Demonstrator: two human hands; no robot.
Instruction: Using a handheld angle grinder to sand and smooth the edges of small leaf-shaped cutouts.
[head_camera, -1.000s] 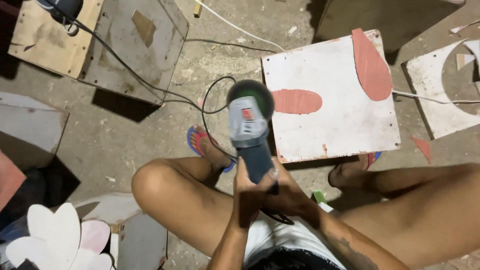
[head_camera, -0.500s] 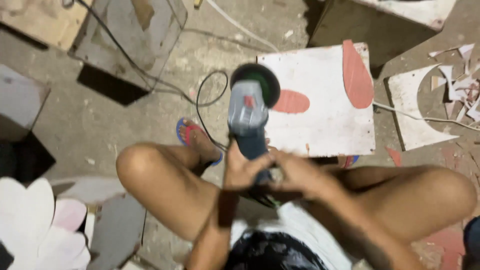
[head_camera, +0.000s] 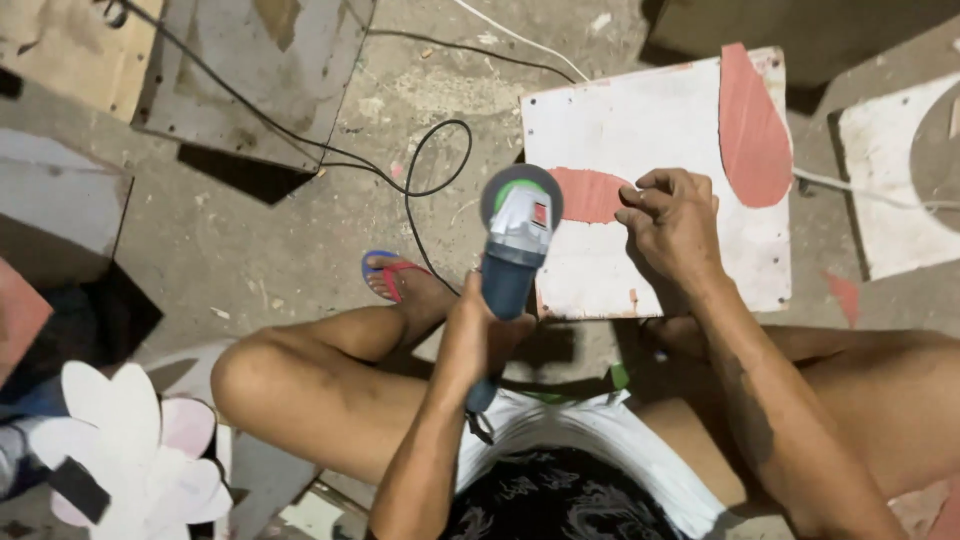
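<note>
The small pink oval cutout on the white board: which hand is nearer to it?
Right. The right hand has fingertips at the oval cutout edge; the left hand grips the angle grinder body, lower and left.

Left hand (head_camera: 478, 335) hides the grinder (head_camera: 512, 262) grip; the disc is blurred. Right hand (head_camera: 672, 225) covers part of the white board (head_camera: 640, 120); its fingertips curl out of sight. Right panel (head_camera: 890, 190) and near-left flower cutout (head_camera: 130, 450) are cut by the frame edges. Cable (head_camera: 420, 170) runs off far left.
</note>
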